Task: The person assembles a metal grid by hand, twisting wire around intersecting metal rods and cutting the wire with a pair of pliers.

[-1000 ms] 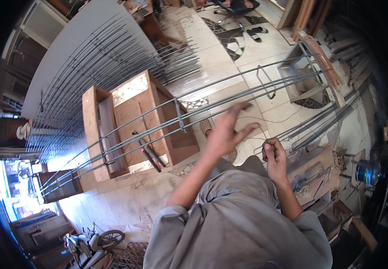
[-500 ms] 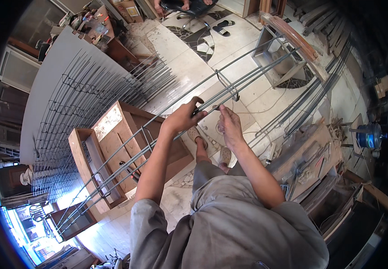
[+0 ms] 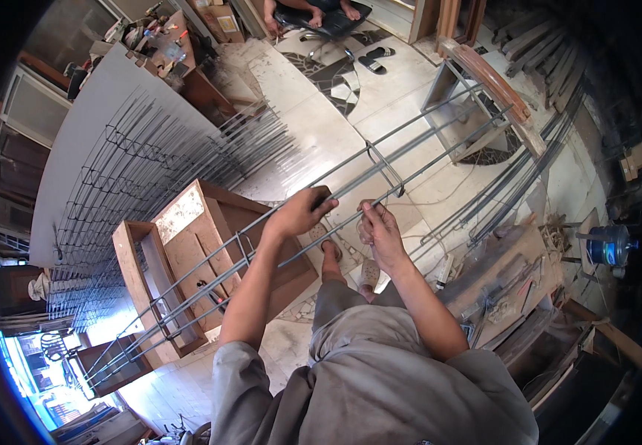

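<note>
A long cage of thin grey steel rods runs diagonally before me, with bent wire stirrups (image 3: pixel 386 167) around the rods. My left hand (image 3: pixel 295 213) is closed around rods at mid-length; its palm hides which ones. Just right of it, my right hand (image 3: pixel 382 236) pinches the near steel rod (image 3: pixel 451 154) between thumb and fingers, close to a stirrup corner. This near rod stands apart from the middle rods. Another stirrup (image 3: pixel 244 245) sits beside my left forearm. A dark patch shows by my left fingers; I cannot make out what it is.
Under the cage's left part stands a wooden cabinet (image 3: pixel 210 222); a wooden stool (image 3: pixel 495 81) is under its right end. More rod cages (image 3: pixel 120 193) lean at left. Loose rods (image 3: pixel 499 200) lie at right by a cluttered workbench (image 3: pixel 510 274). A person's feet (image 3: pixel 336 15) show at top.
The near rod has come away from the middle rods, toward me. My right hand has lowered slightly with it, and my left hand has shifted down a little. The stirrup now looks wider across.
</note>
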`<state>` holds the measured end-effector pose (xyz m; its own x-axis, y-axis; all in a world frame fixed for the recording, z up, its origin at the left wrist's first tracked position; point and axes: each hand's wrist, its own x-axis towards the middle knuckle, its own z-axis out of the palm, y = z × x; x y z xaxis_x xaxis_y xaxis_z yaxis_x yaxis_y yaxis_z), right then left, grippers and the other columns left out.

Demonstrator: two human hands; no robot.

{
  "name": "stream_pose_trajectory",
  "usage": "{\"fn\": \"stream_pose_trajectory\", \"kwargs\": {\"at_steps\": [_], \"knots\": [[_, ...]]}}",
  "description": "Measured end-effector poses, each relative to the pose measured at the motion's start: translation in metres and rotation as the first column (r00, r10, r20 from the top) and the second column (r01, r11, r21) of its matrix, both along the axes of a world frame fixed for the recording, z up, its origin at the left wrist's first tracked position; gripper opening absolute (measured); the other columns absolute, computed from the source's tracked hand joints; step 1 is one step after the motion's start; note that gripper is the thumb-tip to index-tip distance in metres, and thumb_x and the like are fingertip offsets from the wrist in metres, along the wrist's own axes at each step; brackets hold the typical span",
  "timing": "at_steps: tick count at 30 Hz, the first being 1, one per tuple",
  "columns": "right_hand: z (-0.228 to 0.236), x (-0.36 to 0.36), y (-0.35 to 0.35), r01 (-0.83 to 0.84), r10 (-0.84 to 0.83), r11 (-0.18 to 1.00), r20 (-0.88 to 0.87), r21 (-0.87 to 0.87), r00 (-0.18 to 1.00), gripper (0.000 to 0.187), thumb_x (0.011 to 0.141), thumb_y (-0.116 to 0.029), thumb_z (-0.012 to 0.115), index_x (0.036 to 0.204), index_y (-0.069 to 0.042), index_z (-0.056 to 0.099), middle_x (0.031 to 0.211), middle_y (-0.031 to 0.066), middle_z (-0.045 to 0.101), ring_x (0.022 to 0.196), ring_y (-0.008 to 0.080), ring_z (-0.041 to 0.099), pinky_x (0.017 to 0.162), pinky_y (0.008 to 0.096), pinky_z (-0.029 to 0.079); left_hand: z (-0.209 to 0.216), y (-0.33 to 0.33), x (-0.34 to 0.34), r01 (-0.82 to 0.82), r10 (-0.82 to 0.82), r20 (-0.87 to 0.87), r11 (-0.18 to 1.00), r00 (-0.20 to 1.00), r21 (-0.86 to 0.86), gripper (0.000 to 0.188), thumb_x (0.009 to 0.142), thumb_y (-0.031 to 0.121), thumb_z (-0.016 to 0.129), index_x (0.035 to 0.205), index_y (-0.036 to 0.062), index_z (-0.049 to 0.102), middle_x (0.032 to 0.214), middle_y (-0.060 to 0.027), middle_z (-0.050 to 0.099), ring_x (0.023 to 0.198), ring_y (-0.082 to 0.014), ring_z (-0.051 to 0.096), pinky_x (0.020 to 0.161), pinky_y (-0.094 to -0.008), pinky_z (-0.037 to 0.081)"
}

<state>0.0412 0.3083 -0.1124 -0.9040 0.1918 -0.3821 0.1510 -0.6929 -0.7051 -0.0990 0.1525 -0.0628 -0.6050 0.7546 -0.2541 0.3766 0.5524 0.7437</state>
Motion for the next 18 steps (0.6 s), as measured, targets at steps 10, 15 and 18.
{"fn": "stream_pose_trajectory", "kwargs": {"at_steps": [10,15,18], "knots": [[-0.001,0.006,0.007,0.003,-0.003,0.997,-0.014,0.072,1.0,0.02,0.102,-0.03,0.057,0.099,-0.01,0.058,0.06,-0.009,0.031,0.051,0.0025,0.026,0.048,0.0216,0.021,0.003,0.004,-0.012,-0.071,0.074,0.023,0.992,0.997,-0.106,0.043,0.096,0.04,0.062,0.097,-0.0025,0.063,0.074,-0.0133,0.06,0.067,-0.0198,0.052,0.064,-0.0364,0.045],[-0.002,0.006,0.003,-0.007,0.006,0.997,0.01,0.071,1.0,0.019,0.101,-0.029,0.057,0.1,-0.01,0.057,0.06,-0.0089,0.031,0.05,0.003,0.029,0.049,0.0215,0.024,0.0,0.001,0.002,-0.053,0.052,-0.035,0.998,0.998,-0.041,0.044,0.096,0.039,0.062,0.1,-0.0044,0.061,0.079,-0.0224,0.063,0.072,-0.0332,0.058,0.069,-0.0428,0.047],[0.001,0.005,-0.003,0.022,-0.03,0.995,0.077,0.102,0.997,0.017,0.101,-0.029,0.058,0.102,-0.011,0.057,0.061,-0.0087,0.033,0.05,0.0031,0.03,0.048,0.0214,0.025,-0.006,-0.003,0.005,-0.006,-0.001,-0.073,0.996,0.997,-0.091,0.044,0.094,0.039,0.064,0.106,-0.0033,0.061,0.089,-0.0259,0.066,0.086,-0.0389,0.066,0.075,-0.0456,0.049]]}}
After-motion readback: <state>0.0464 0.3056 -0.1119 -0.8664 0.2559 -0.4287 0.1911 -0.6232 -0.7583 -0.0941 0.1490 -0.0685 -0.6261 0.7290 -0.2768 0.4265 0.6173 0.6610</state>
